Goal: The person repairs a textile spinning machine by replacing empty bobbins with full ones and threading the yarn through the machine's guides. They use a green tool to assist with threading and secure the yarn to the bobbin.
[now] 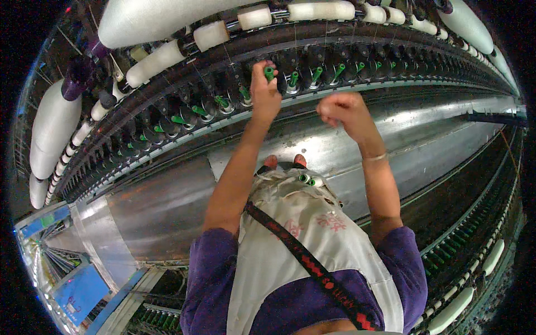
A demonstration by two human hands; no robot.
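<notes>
My left hand (264,96) reaches up to the spindle row of a spinning frame, its fingers wrapped round a green bobbin (269,73). Whether that bobbin still sits on its spindle I cannot tell. Beside it, more green bobbins (293,79) stand in a long curved line, some with a little white yarn low on them. To the right, my right hand (347,111) hangs above the walkway, apart from the spindles, its fingers curled together. Anything pinched in them is too small or hidden. More bobbins (305,178) poke out at the front of my white apron (301,209).
White rollers (321,10) and large white yarn packages (159,22) run above the spindles. A metal rail (304,99) edges the row. Behind me on the right stands another spindle row (446,254). A blue panel (82,291) is at lower left.
</notes>
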